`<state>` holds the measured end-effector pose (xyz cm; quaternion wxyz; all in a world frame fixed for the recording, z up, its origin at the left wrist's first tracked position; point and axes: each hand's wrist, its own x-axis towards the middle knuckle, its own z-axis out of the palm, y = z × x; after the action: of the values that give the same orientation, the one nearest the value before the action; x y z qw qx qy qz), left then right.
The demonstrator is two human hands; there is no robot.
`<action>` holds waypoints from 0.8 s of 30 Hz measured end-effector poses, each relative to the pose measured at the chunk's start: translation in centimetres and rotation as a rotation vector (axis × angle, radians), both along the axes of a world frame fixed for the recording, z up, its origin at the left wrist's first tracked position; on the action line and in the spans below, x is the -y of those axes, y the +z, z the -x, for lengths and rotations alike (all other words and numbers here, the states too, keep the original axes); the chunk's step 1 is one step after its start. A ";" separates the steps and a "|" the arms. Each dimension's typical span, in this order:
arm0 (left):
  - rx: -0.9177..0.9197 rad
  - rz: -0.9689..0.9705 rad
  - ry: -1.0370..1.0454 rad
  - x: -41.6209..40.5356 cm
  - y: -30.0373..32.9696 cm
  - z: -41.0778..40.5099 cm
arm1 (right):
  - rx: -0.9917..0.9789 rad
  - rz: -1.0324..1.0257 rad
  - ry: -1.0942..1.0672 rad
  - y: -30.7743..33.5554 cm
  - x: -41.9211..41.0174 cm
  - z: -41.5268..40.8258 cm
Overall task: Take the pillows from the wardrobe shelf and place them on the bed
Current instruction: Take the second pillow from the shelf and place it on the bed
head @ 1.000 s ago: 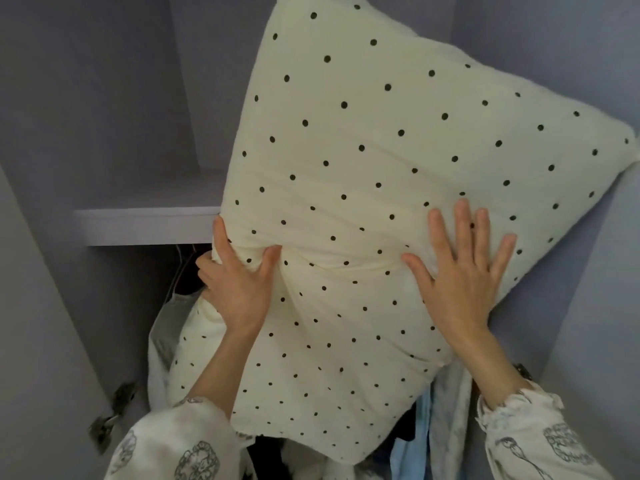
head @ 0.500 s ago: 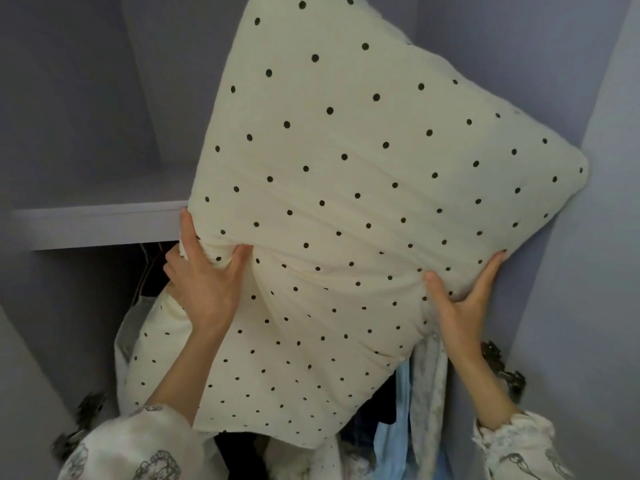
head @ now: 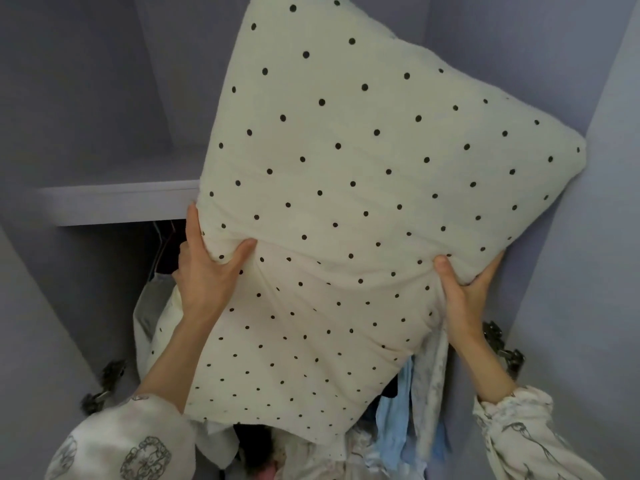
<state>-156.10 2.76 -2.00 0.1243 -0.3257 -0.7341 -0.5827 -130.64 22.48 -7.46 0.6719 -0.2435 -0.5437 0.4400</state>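
A large cream pillow (head: pixel 360 188) with black dots fills the middle of the view, tilted, its upper part over the wardrobe shelf (head: pixel 117 204) and its lower end hanging down in front of it. My left hand (head: pixel 207 268) pinches a fold of fabric at its left edge. At the pillow's right edge, my right hand (head: pixel 464 292) grips from below, thumb in front and fingers behind. The bed is not in view.
Hanging clothes (head: pixel 412 407) in white and light blue fill the space under the shelf. Pale wardrobe side walls (head: pixel 571 306) stand close on both sides, with door hinges (head: pixel 502 348) at the lower left and right.
My right hand has slid off the pillow's face to its right edge and closed on it. The pillow has come forward off the shelf and turned a little.
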 end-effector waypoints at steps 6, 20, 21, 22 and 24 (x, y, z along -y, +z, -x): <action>0.119 0.027 -0.058 3.2 -2.9 -2.3 | 0.058 0.001 -0.018 -0.6 3.7 -2.8; 0.500 0.330 -0.321 15.8 -17.9 -9.5 | 0.397 0.292 -0.225 -8.8 24.7 -14.6; 0.509 0.351 -0.347 17.0 -18.6 -10.3 | 0.401 0.324 -0.249 -9.5 26.4 -15.7; 0.513 0.371 -0.376 18.0 -19.2 -11.2 | 0.404 0.354 -0.273 -10.2 28.1 -16.9; 0.519 0.414 -0.433 19.7 -20.1 -13.0 | 0.420 0.403 -0.317 -11.4 31.4 -19.1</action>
<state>-143.12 -16.91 -22.11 -0.2593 -0.3331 -0.7576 -0.4978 -111.57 -8.91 -18.82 0.5434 -0.5385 -0.5277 0.3692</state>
